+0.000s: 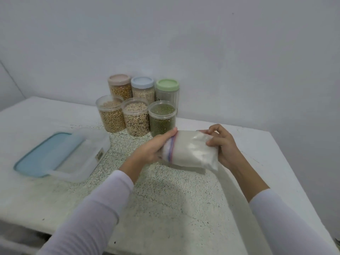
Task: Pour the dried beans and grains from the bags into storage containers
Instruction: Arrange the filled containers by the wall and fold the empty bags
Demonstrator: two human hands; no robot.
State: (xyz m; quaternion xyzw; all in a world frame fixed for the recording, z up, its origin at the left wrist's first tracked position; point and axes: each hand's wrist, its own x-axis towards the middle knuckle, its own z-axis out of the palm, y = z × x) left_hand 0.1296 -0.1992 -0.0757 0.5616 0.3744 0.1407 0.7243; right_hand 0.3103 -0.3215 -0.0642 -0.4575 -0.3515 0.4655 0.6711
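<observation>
A clear zip bag of white grains (191,150) lies sideways just above the table, its blue-and-red zip strip at the left end. My left hand (153,149) holds that zip end, fingers lying along the top. My right hand (221,144) grips the bag's other end with curled fingers. A shallow clear rectangular container (86,153) rests tilted on its blue lid (35,161) at the left. Behind the bag stand three lidless jars: yellow beans (111,115), speckled beans (137,119) and green beans (161,117).
Three lidded jars stand against the wall: beige lid (119,80), blue lid (142,82) and green lid (167,84). The speckled white table (165,199) ends at a front edge near me and at a right edge past my right arm.
</observation>
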